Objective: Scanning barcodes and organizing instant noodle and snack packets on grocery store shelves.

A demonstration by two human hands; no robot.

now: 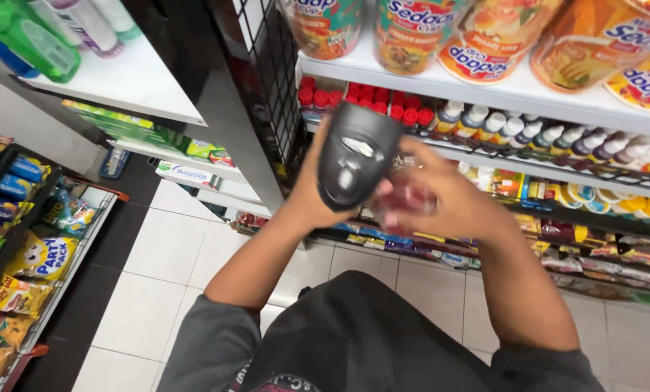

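My left hand (307, 196) grips a black handheld barcode scanner (355, 154), held upright in front of the shelves. My right hand (452, 196) is right beside it, curled around a small reddish item (406, 201) that is too blurred to name. The scanner's head points toward that item, almost touching it. Both forearms reach forward from my dark grey sleeves at the bottom of the view.
White shelves (484, 91) ahead carry cup noodles (412, 33), red-capped bottles (368, 98) and white-capped bottles (557, 134). A black wire grid panel (267, 80) divides this rack from another with cleaning bottles (34, 36). A snack rack (27, 261) stands left. White floor tiles (165, 247) lie below.
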